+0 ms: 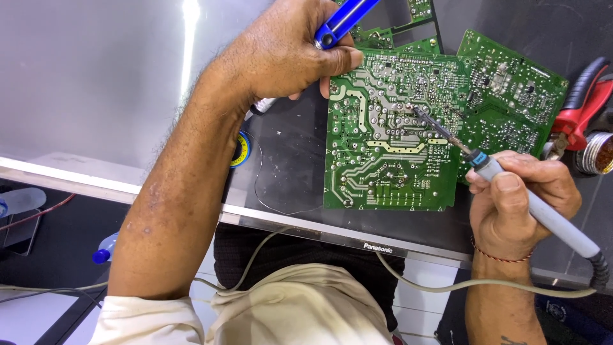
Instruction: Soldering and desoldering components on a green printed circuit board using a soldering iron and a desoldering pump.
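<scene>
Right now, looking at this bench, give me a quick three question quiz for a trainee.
1. True or false: the right hand holds the soldering iron like a pen, its tip on the large green circuit board.
2. What does the left hand grip? A) a blue tool B) a roll of tape C) a glass bottle
3. Fill in: right of the smaller green board lie pliers with ____ handles.

Key: 1 true; 2 A; 3 red. The iron's grey cable trails off toward the person's lap.
</scene>
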